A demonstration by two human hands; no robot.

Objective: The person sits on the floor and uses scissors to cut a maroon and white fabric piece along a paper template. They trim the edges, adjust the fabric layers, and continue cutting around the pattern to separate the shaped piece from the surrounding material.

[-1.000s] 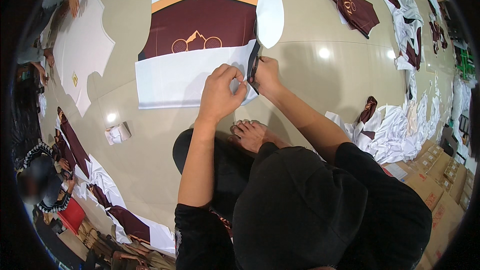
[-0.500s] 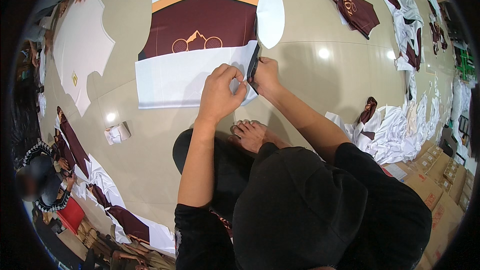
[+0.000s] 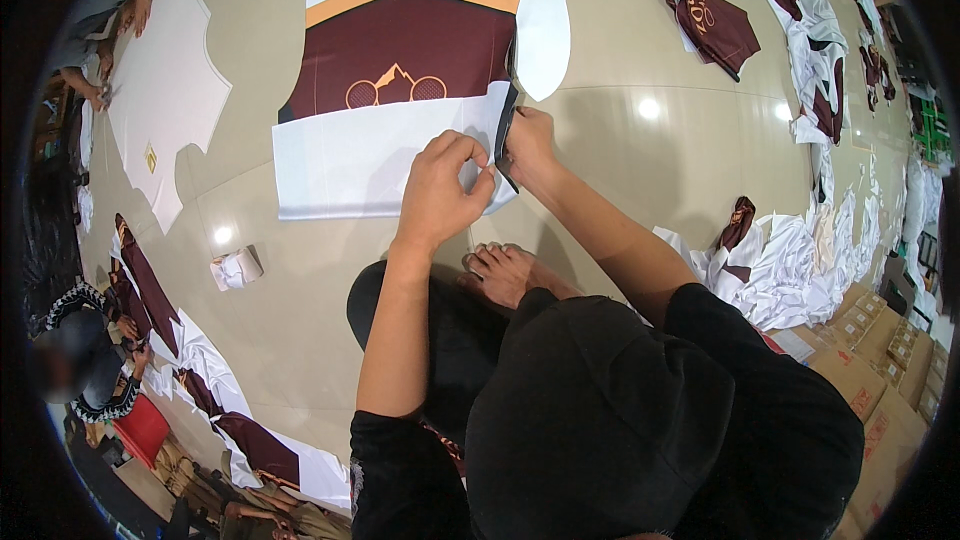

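A maroon shirt panel point(image 3: 405, 45) with orange trim lies on white fabric on the floor. Its lower part is folded up, showing the white reverse side point(image 3: 340, 172). My left hand point(image 3: 440, 185) pinches the white fabric near its lower right corner, thumb and forefinger closed in a ring. At the right edge, my right hand point(image 3: 530, 150) is closed around what look like dark scissors point(image 3: 506, 172), mostly hidden by the fingers and the fabric's dark border. The two hands are a short way apart.
A folded maroon piece point(image 3: 712, 25) lies at the far right. White scraps point(image 3: 790, 265) are heaped near cardboard boxes point(image 3: 850, 380). At left are a large white cut panel point(image 3: 165, 90) with another person's hands beside it, and a small white roll point(image 3: 236, 269). More people sit at lower left.
My hands stay nearly in place at the fabric, the right one shifting very slightly. At the far left, another person's hands have moved along the white panel's edge.
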